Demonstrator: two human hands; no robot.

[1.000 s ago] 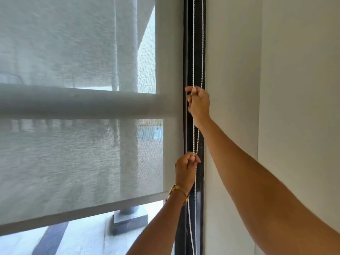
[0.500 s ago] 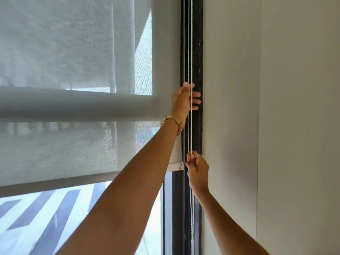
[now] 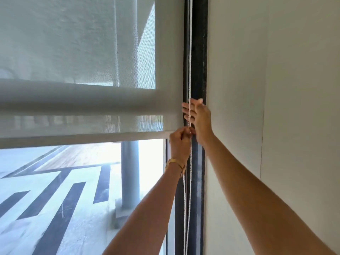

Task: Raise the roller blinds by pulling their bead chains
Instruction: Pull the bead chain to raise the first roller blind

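1. Daylight is coming through a tall window [image 3: 77, 190] on the left; a plain pale wall [image 3: 276, 89] is filling the right side, and a dark window frame [image 3: 199, 52] is running vertically between them.
2. Roller blind [image 3: 82, 52], translucent mesh, is hanging partly lowered; its bottom bar [image 3: 82, 139] is sitting roughly mid-window, with clear glass showing beneath.
3. Bead chain [image 3: 189, 52] is hanging as a two-strand loop down the frame, just beside the blind's right edge and passing both hands.
4. Handling judgement: the chain is looking thin, light and limp, carrying force only in tension. Small beads are likely slipping through a loose pinch, so a firm thumb-and-finger grip on a single strand is advisable, pulled straight down along the frame. Picking the wrong strand would lower the blind.
5. Left hand [image 3: 179, 143] is closing in a pinch on the chain at the level of the bottom bar; which strand it is holding I cannot tell. A gold bracelet [image 3: 174, 163] is sitting on that wrist.
6. Right hand [image 3: 199, 117] is sitting just above the left, open, fingers [image 3: 186, 112] spread across the strands and holding nothing.
7. Both forearms are reaching up and forward, right arm from lower right, left arm from below centre.
8. Judgement: the raise is partly done; the open hand is looking placed for the next grab.
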